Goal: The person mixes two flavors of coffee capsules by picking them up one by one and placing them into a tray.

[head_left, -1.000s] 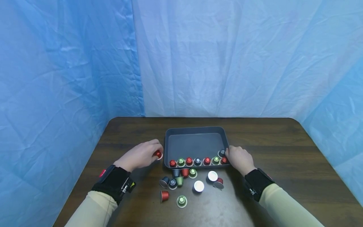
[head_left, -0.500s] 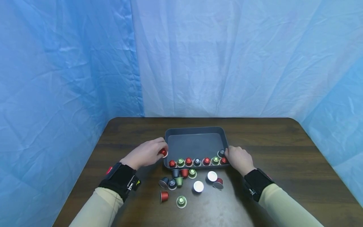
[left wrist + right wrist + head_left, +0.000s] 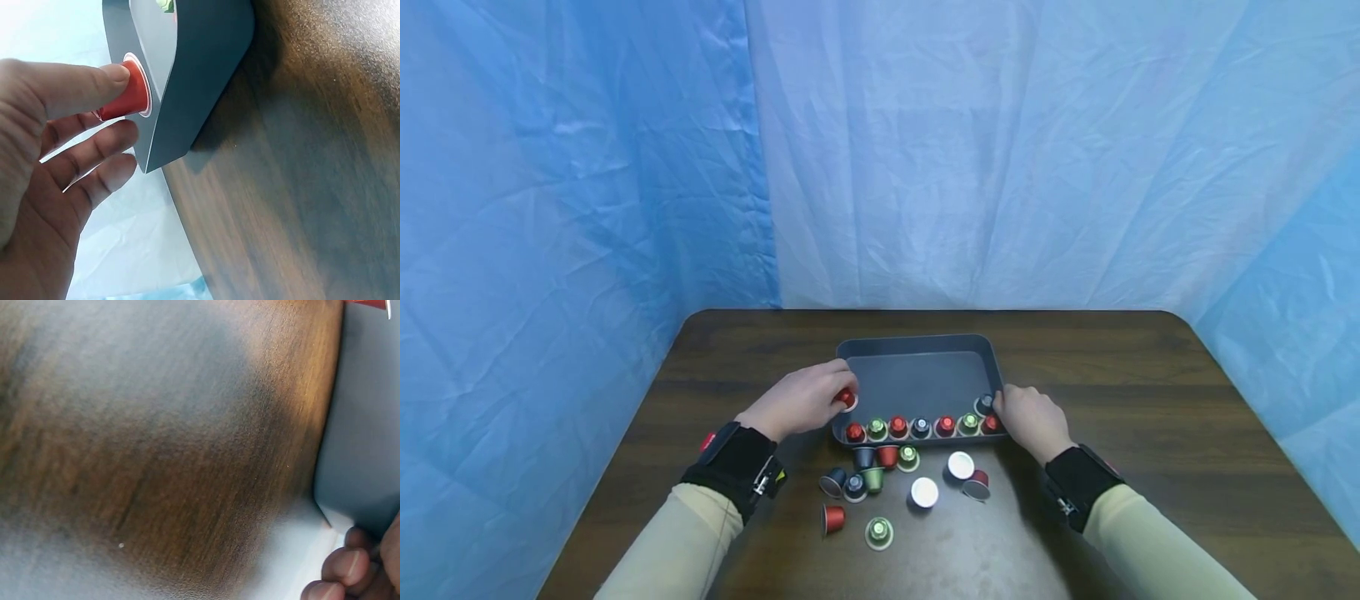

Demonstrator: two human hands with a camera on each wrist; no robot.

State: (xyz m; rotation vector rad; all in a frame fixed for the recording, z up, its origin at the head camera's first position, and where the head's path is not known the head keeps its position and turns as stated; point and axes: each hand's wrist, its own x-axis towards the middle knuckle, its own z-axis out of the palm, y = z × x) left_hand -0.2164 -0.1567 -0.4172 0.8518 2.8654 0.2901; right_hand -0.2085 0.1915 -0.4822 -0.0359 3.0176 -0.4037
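Snag risk: red capsule [image 3: 132, 94] at the tray's [image 3: 917, 367] left edge.
Left hand [image 3: 797, 402] pinches the capsule; catching its flange on the wall could twist it loose or jog the tray. Dropped low, it could knock the near-side row [image 3: 921, 427]. Right hand [image 3: 1037, 421] curled at the right wall; can't tell if it grips. Any shift there could bump the dark capsule [image 3: 983, 406] beside it.

Creased blue sheeting [image 3: 1000, 167] behind, dark wood-grain table [image 3: 1135, 400], rounded far corners
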